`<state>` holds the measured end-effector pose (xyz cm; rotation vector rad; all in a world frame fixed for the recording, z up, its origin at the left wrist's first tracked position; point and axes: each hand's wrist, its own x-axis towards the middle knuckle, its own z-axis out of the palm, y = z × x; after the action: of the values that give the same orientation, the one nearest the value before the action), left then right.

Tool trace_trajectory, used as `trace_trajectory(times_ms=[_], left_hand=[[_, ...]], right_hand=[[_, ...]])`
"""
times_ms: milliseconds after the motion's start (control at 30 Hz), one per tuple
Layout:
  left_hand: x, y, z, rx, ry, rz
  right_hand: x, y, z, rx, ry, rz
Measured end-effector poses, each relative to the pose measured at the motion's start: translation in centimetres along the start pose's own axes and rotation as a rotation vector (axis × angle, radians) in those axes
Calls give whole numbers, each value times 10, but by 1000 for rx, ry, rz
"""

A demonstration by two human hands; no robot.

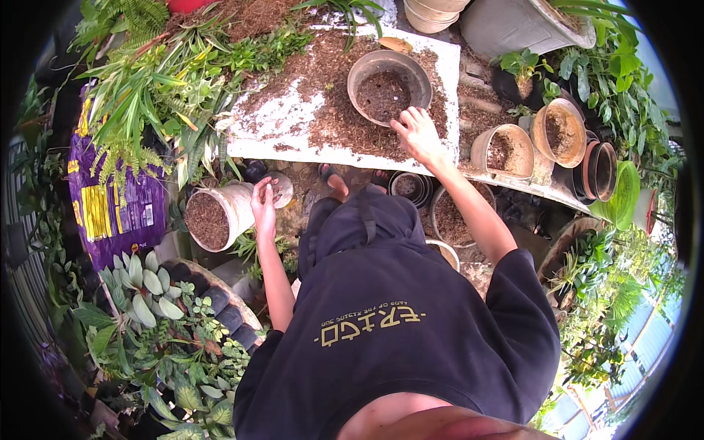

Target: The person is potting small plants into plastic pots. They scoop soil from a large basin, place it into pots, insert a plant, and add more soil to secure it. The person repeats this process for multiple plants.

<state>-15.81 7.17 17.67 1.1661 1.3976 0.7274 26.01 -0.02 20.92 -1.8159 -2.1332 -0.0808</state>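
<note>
My right hand (420,135) is at the near right rim of a round grey-brown pot (356,82), its fingers curled over the edge. Dark potting soil (384,96) covers the bottom of this pot. Beneath it, a white board (264,146) is strewn with loose brown soil. My left hand (264,206) hangs to the left below the board's front edge, fingers apart and holding nothing. Just left of that hand, a whitish pot (235,206) filled with soil (207,220) appears tilted in this view.
Leafy plants (165,93) crowd the left of the board, beside a purple printed bag (124,203). Soil-stained pots (503,151) and stacked dark pots (599,170) line the right. A soil-filled pot (459,217) stands below, near my right forearm. A large grey planter (511,27) stands behind.
</note>
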Motion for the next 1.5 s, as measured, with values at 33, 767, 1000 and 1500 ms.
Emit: trace_trajectory(times_ms=[33, 767, 1000, 1500], left_hand=[[-2, -6, -5, -23, 12, -25], [92, -23, -48, -134, -311, -65], [82, -19, -83, -114, -288, -128], [89, -54, -126, -117, -152, -230]], right_hand=[[-1, 0, 2, 4, -17, 4], [262, -63, -51, 330, 213, -13], [452, 24, 80, 414, -114, 880], [490, 22, 121, 1130, -254, 1242]])
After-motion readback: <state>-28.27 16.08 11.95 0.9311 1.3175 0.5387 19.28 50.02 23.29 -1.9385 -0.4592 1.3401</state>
